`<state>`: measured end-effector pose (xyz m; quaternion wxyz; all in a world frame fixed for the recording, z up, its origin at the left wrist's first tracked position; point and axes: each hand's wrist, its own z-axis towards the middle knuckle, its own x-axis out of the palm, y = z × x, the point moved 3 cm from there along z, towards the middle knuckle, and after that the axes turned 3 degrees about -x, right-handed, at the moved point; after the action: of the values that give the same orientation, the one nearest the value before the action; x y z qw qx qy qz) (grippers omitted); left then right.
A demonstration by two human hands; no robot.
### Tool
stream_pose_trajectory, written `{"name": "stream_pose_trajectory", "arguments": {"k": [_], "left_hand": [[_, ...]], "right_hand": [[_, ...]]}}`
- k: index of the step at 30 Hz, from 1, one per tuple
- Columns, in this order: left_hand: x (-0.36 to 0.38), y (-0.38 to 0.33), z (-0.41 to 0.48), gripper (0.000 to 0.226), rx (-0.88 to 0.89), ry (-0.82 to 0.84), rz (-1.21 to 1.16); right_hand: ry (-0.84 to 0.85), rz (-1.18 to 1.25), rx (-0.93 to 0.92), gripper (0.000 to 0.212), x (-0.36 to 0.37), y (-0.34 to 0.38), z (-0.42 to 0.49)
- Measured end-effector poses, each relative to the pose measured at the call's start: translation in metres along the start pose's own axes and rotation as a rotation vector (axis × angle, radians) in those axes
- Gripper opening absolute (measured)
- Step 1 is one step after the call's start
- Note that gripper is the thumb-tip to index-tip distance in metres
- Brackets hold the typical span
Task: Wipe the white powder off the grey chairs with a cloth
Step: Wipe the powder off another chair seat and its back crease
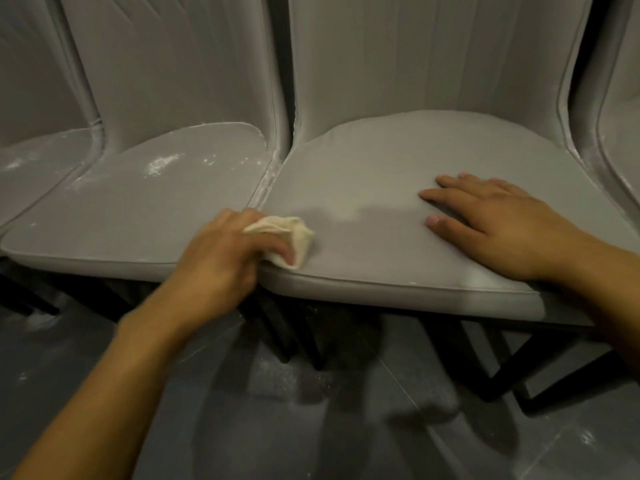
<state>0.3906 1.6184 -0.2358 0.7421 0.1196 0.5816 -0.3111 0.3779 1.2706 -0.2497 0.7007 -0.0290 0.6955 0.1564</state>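
Cream crumpled cloth (294, 237), pinched in my left grip (221, 258), sits at the front corner of the padded grey chair seat (381, 157); my right grip (491, 220) lies spread flat there. Swiping hard could push white powder (162, 165) from the neighbouring seat (138, 209) into the seam (273, 174).

A: Dim?
B: Rather dim, a dull warm grey. Light seems to come from above and behind the camera: a soft shadow lies on the seat (346, 188) between the hands.
A: Any blur?
B: The left hand (221, 251) and its cloth (294, 237) are smeared; the right hand (491, 220) is sharper.
A: Glare?
B: A pale sheen on the floor (571, 441), lower right. The chair backs (433, 53) bow at the edges; under the seats it is near black.
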Motion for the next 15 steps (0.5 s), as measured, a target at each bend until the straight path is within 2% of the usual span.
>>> {"name": "stream_pose_trajectory", "arguments": {"k": [3,6,10,15], "left_hand": [[-0.007,0.025,-0.016,0.061,-0.153,-0.045,-0.012],[-0.004,0.020,-0.021,0.052,-0.150,-0.088,-0.040],[-0.012,0.024,-0.035,0.049,-0.209,-0.080,-0.144],[-0.033,0.064,-0.056,0.045,-0.282,-0.137,-0.043]], "right_hand": [[0.001,-0.032,-0.019,0.074,-0.005,0.006,0.001],[-0.027,-0.020,-0.064,0.070,-0.016,0.021,0.005],[-0.074,0.138,-0.157,0.069,-0.023,0.061,0.024],[-0.036,0.250,-0.361,0.069,-0.022,0.135,0.063]]}}
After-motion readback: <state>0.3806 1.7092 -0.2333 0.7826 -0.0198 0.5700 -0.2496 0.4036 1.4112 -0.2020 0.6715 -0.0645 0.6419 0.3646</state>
